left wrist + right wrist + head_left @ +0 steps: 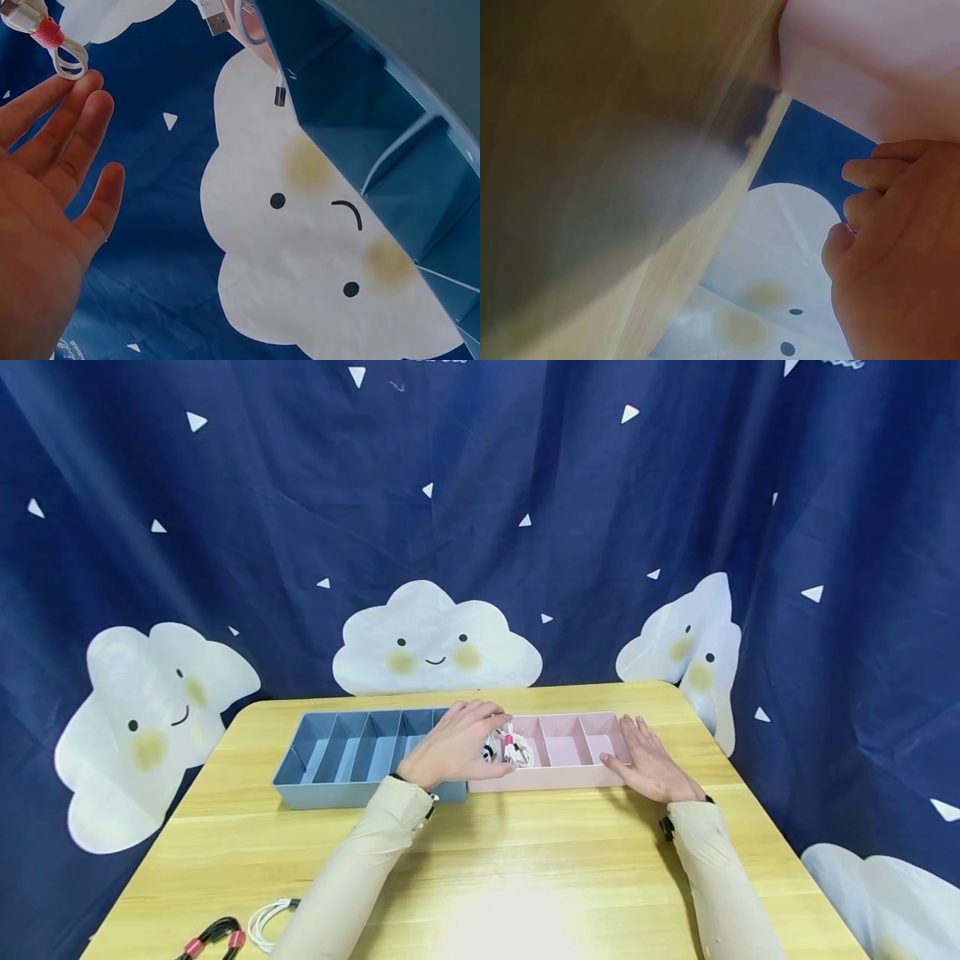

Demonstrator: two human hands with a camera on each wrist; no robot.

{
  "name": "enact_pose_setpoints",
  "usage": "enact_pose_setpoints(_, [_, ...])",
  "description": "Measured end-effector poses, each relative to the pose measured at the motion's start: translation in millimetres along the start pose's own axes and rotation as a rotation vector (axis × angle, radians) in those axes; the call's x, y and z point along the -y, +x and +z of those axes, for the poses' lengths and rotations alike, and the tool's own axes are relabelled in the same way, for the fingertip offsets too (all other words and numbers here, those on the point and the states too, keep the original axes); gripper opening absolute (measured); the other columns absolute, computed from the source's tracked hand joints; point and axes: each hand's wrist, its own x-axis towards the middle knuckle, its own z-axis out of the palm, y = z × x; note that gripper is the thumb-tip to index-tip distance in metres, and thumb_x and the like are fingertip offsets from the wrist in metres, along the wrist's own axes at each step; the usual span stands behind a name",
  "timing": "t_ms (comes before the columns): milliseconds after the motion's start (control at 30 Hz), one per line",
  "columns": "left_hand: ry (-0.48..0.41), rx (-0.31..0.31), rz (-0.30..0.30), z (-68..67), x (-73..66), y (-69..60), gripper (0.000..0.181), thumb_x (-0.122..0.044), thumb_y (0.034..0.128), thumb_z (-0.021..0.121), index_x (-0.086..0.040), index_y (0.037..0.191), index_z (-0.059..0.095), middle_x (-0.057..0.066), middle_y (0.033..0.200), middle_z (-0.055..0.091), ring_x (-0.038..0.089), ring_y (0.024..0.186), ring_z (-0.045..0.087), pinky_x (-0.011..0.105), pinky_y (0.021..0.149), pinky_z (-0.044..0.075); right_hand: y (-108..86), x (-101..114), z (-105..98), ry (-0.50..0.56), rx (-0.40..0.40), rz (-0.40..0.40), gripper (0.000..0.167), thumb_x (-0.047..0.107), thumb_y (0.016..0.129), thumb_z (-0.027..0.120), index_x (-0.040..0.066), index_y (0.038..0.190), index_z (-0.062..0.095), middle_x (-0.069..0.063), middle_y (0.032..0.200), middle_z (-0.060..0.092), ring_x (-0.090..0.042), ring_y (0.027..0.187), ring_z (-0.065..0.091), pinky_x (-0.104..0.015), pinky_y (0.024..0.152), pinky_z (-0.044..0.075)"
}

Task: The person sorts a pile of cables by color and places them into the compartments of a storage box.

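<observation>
At the pink tray (551,779), the left grip (456,748) pinches a white cable (520,753); the outstretched right grip (651,766) holds nothing.

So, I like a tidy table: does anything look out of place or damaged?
I see nothing spilled or damaged. The black cable and loose white cable at the table's near left look slightly stray: both lie outside the blue box and pink box.
</observation>
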Motion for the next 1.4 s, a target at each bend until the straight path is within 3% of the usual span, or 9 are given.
enact_pose_setpoints(733, [0.055, 0.012, 0.03, 12.1, -11.1, 23.8, 0.075, -0.064, 0.0847, 0.069, -0.013, 0.141, 0.064, 0.004, 0.139, 0.063, 0.023, 0.13, 0.058, 0.045, 0.109, 0.044, -1.9, 1, -1, 0.012, -0.001, -0.002, 0.095, 0.055, 0.104, 0.046, -0.009, 0.162, 0.008, -0.031, 0.17, 0.006, -0.049, 0.159, -0.001, -0.068, 0.126, 0.005])
enact_pose_setpoints(1400, [0.037, 0.049, 0.048, 21.5, -19.4, 41.5, 0.076, -0.064, 0.0861, 0.067, -0.012, 0.141, 0.063, 0.001, 0.139, 0.063, 0.021, 0.132, 0.056, 0.042, 0.106, 0.046, -1.1, 0, 2, 0.009, -0.007, -0.002, 0.095, 0.053, 0.104, 0.047, -0.012, 0.16, 0.008, -0.034, 0.169, 0.007, -0.05, 0.159, -0.001, -0.068, 0.126, 0.005])
